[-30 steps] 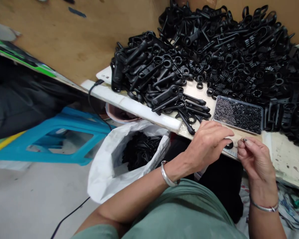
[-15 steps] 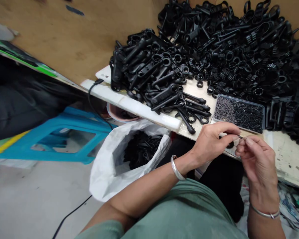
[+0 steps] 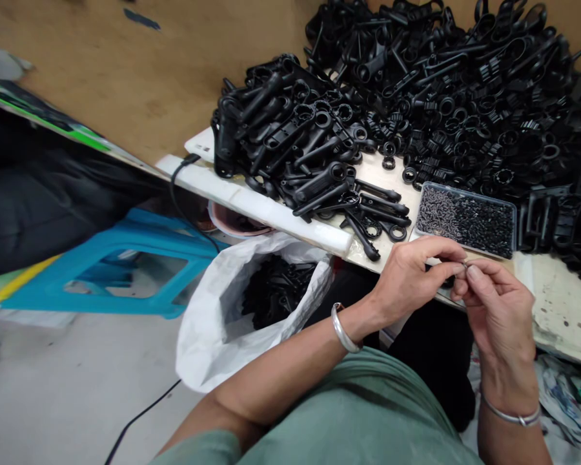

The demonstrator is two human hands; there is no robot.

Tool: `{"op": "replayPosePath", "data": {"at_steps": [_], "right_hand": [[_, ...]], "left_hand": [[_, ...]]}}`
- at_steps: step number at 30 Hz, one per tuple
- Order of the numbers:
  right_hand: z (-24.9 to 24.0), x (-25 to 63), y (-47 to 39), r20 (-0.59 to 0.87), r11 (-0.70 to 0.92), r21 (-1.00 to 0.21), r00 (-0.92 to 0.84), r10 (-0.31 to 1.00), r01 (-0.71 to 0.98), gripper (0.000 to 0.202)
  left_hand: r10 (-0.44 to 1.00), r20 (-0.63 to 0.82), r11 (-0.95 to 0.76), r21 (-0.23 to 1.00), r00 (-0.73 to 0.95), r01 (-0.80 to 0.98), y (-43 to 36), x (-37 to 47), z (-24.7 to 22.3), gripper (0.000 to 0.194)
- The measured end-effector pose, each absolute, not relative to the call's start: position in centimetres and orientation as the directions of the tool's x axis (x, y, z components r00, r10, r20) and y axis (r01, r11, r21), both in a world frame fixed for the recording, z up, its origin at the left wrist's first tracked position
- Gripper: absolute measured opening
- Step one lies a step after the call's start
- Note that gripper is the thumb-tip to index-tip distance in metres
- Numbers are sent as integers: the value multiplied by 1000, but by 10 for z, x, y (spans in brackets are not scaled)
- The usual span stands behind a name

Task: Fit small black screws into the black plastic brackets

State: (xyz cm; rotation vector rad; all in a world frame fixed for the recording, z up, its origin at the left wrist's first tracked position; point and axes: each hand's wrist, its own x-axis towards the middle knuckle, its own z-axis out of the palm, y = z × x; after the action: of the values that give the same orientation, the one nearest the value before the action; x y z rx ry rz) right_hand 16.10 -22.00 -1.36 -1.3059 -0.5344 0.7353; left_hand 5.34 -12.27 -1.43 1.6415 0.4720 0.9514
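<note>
Thumb and forefinger of my left hand (image 3: 414,274) are pinched together, with something tiny at their tips that is too small to name. Fingertips of my right hand (image 3: 496,300) meet them from the other side, also in a pinch, and hide most of whatever is there. Both hands are just over the table's front edge. Right behind them lies a clear plastic box (image 3: 514,226), with small grey-brown pieces (image 3: 436,212) in its left part and small black pieces (image 3: 487,223) in its right part.
Black plastic handles (image 3: 281,129) and black rings (image 3: 455,123) are heaped across the table. A white sack (image 3: 203,329) of black parts stands below the edge. Beside it are a blue stool (image 3: 101,258) and a cable (image 3: 140,413). A white strip (image 3: 271,203) runs along the table's left edge.
My right hand has moved slightly left and up, so its fingertips now touch those of my left hand. The left hand has stayed almost in place.
</note>
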Motion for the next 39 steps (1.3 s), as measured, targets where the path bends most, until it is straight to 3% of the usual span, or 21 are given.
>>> {"op": "replayPosePath", "data": {"at_steps": [3,9,17,23,28,32,39], "right_hand": [[-15,161,-222,-47,98,-980,688,724,-171,15],[-11,163,-225,-180,-39,-961,510,841,-275,21],[-8,163,-221,-273,-75,-928,528,804,-365,23],[-11,161,-220,-186,22,-947,607,773,-319,18],[-13,163,-222,-218,-39,-945,537,815,-323,29],[-13,164,-222,-231,-40,-937,531,815,-346,26],[-14,165,-222,-206,-11,-947,580,788,-322,20]], "left_hand": [[737,315,-261,949,597,-179,-122,53,-15,10],[737,303,-240,953,604,-185,-122,53,-15,9],[705,325,-285,944,630,-168,-122,54,-13,11],[717,323,-308,942,618,-134,-122,53,-12,11],[677,434,-454,882,595,-127,-124,55,-16,12],[650,488,-527,842,582,-116,-124,56,-17,12],[680,441,-504,861,586,-64,-113,57,-6,12]]}}
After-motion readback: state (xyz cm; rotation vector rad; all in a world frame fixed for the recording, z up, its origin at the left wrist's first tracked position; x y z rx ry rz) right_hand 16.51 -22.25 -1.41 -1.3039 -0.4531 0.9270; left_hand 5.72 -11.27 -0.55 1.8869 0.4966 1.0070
